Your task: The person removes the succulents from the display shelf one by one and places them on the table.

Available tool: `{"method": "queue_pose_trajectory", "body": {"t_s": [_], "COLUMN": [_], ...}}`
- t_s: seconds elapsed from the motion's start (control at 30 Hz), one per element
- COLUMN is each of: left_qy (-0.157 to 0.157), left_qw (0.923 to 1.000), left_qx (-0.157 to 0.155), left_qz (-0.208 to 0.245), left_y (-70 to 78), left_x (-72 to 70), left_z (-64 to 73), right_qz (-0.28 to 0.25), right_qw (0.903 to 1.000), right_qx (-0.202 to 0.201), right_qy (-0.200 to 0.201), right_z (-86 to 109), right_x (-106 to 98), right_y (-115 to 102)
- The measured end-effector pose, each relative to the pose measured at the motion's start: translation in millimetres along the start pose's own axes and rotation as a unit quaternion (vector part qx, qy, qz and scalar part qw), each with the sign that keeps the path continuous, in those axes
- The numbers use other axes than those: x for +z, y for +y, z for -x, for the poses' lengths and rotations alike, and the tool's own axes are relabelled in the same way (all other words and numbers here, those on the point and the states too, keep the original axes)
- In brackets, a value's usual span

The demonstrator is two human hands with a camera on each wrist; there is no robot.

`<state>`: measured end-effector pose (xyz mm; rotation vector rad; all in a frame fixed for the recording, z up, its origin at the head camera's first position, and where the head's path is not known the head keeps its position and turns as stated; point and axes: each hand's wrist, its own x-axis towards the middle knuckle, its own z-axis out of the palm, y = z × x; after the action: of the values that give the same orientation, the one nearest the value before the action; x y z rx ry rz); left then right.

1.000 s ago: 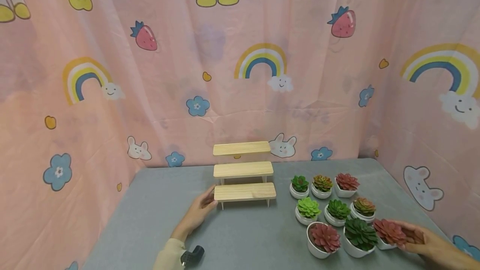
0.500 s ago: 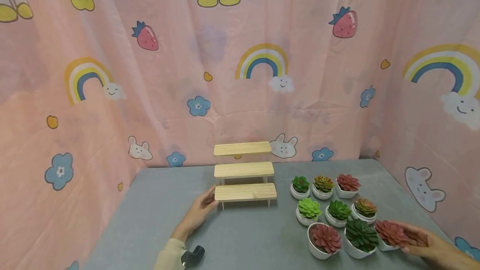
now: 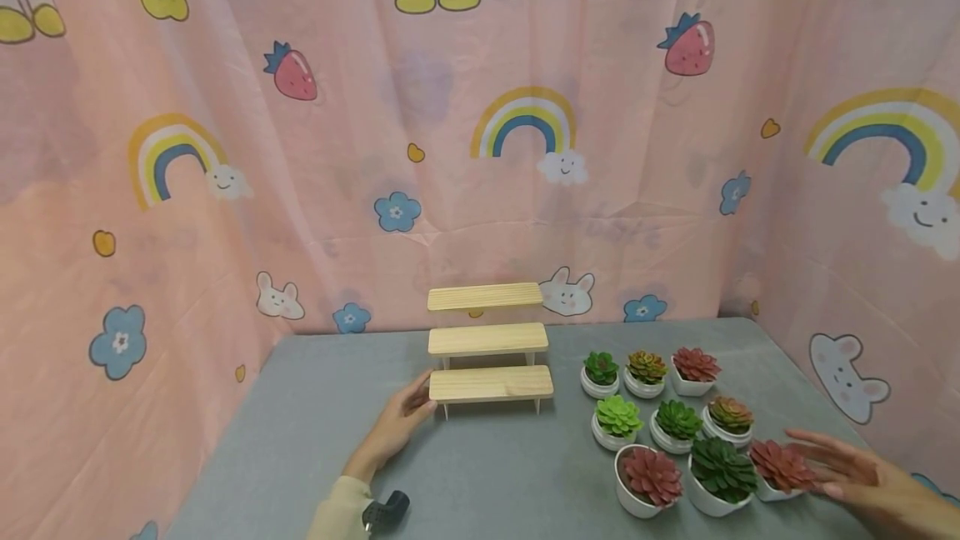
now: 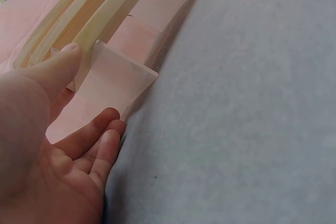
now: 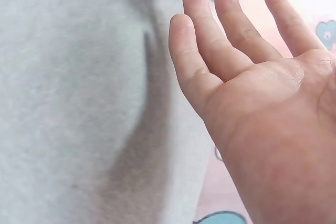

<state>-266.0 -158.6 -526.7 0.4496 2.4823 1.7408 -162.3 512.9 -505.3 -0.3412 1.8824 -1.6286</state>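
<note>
A three-tier wooden display stand (image 3: 491,385) with clear supports stands mid-table in the head view. My left hand (image 3: 399,422) grips the left end of its lowest tier. In the left wrist view the thumb of the left hand (image 4: 79,166) lies against the wooden board (image 4: 107,19), and the other fingers curl beside the clear support (image 4: 113,80). My right hand (image 3: 862,473) has its fingers spread at the right side of a red potted succulent (image 3: 782,465), holding nothing. The right wrist view shows the right hand (image 5: 252,87) with fingers nearly straight.
Several potted succulents stand in rows on the right, including a dark green one (image 3: 722,469), a red one (image 3: 649,475) and a bright green one (image 3: 617,417). A patterned pink curtain (image 3: 337,148) hangs around the grey table (image 3: 300,415).
My right hand has loosened from the red succulent; its fingers have spread and drawn slightly right. The plant stays beside the dark green one. My left hand keeps its place on the stand.
</note>
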Motion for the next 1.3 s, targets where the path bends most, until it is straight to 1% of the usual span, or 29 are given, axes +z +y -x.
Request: {"method": "queue_pose_trajectory", "body": {"t_s": [0.1,0.17,0.23,0.27,0.43,0.5,0.57,0.63,0.73,0.77,0.8,0.83,0.97,1.03,1.13,1.2,1.3], "left_qy": [-0.001,0.001,0.002,0.002,-0.005,-0.007,-0.005,-0.003,0.000,0.001,0.001,0.001,0.000,-0.001,-0.001,0.000,0.003], "left_qw": [1.0000,1.0000,1.0000,1.0000,0.9998,0.9998,0.9999,1.0000,1.0000,1.0000,1.0000,1.0000,1.0000,1.0000,1.0000,0.9999,0.9999], "left_qx": [0.000,-0.002,-0.003,-0.006,0.001,0.004,0.002,-0.001,-0.002,-0.003,-0.003,-0.003,-0.003,-0.003,-0.002,-0.001,-0.004], "left_qz": [-0.002,-0.005,-0.007,-0.008,-0.017,-0.016,-0.013,-0.009,-0.006,-0.005,-0.002,-0.001,0.001,0.000,-0.008,-0.012,-0.013], "left_y": [0.1,-0.2,0.0,-0.3,-1.5,-1.5,-1.1,-0.3,0.5,0.6,0.7,0.9,1.3,1.4,1.0,0.9,0.8], "left_x": [-0.4,-0.5,-0.5,-0.4,0.1,0.3,0.3,0.2,-0.2,-0.3,-0.3,-0.6,-1.0,-0.9,-0.6,-0.5,-0.5], "left_z": [0.2,0.1,0.1,-0.1,0.0,0.3,0.6,0.8,0.7,0.6,0.7,0.6,1.0,1.3,1.8,1.8,1.2], "right_qz": [-0.014,-0.016,0.006,0.007,0.019,0.035,0.069,0.107,0.167,0.176,0.180,0.177,0.142,0.138,0.150,0.155,0.158], "right_qw": [0.9999,0.9996,0.9995,0.9991,0.9936,0.9904,0.9852,0.9771,0.9591,0.9547,0.9522,0.9517,0.9489,0.9436,0.9322,0.9266,0.9192], "right_qx": [-0.007,-0.020,-0.030,-0.037,-0.101,-0.117,-0.116,-0.108,-0.095,-0.099,-0.103,-0.114,-0.177,-0.193,-0.192,-0.190,-0.200], "right_qy": [-0.008,-0.009,0.012,0.020,0.046,0.065,0.105,0.149,0.208,0.218,0.224,0.224,0.219,0.231,0.267,0.285,0.300], "right_z": [1.3,1.8,2.3,2.8,4.4,4.1,3.3,2.2,-0.4,-1.2,-2.3,-3.6,-9.3,-13.1,-18.0,-20.7,-25.1], "right_x": [-1.8,-2.0,0.2,1.2,4.5,6.1,9.3,14.1,22.9,25.6,28.3,30.5,39.8,44.7,52.5,57.7,66.6], "right_y": [-5.0,-8.6,-12.2,-13.9,-21.4,-25.2,-29.8,-35.4,-45.0,-48.1,-51.1,-53.5,-61.2,-65.4,-73.0,-79.4,-88.3]}}
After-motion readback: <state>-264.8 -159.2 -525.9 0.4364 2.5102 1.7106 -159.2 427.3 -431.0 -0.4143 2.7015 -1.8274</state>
